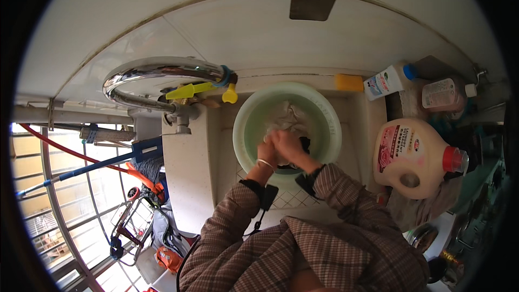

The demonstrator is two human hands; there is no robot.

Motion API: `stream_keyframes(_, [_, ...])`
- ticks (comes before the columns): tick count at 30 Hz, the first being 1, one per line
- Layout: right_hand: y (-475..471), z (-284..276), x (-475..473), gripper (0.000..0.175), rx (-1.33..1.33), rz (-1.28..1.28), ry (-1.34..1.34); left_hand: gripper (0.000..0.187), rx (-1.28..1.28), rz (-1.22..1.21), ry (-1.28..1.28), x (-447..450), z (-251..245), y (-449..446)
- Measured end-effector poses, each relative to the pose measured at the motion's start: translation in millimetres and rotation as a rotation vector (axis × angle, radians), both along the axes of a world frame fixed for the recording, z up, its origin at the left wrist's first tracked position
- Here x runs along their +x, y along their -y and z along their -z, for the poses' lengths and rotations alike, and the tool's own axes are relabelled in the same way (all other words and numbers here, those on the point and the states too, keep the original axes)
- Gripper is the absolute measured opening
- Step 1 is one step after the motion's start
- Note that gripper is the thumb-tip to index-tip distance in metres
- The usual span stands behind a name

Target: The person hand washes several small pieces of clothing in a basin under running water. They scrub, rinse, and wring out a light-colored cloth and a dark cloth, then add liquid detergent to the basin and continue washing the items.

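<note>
A pale green plastic basin [243, 109] of water stands in a sink [352, 129]. My left hand [267, 155], with a white bangle at the wrist, meets my right hand [288, 144] over the basin. Both hands are closed on a light-coloured cloth [290, 117], which spreads wet into the water beyond my fingers. Part of the cloth is hidden under the hands. Something black, perhaps fabric [305, 144], shows beside my right hand.
A chrome faucet [162, 67] with a yellow nozzle arches at the left. A yellow sponge [349, 82] lies on the back ledge. To the right stand a large laundry detergent jug [399, 146], a white bottle [385, 83] and a clear bottle [442, 95]. A folding cart [131, 227] is at lower left.
</note>
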State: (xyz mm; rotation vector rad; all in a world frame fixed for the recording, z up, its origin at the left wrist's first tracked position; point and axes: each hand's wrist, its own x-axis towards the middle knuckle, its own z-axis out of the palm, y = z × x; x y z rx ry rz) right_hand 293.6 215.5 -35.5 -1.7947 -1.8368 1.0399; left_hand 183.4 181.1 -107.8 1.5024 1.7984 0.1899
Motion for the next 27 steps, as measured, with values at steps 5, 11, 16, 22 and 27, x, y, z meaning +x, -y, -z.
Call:
stream_keyframes(5, [11.0, -9.1, -0.6, 0.034, -0.007, -0.172, -0.195, 0.035, -0.034, -0.204, 0.290, -4.5, -13.6, -6.3])
stream_keyframes(11, [-11.4, 18.9, -7.2, 0.040, -0.046, 0.051, -0.009, 0.045, -0.299, -0.645, 0.856, -7.4, -34.6, 2.1])
stream_keyframes(16, [-38.7, 58.8, -9.6, 0.037, 0.058, -0.197, 0.055, 0.046, -0.021, -1.095, 1.133, -4.9, -13.6, -2.1])
stream_keyframes(22, [-29.1, 64.0, -5.6, 0.026, -0.112, -0.436, 0.364, 0.034, -0.487, -1.072, 0.785, -8.9, 65.0, -3.2])
stream_keyframes(27, [-22.7, 57.6, 21.9, 0.024, -0.054, -0.397, 0.171, 0.045, -0.217, -1.021, 0.998, -13.5, 27.9, -2.5])
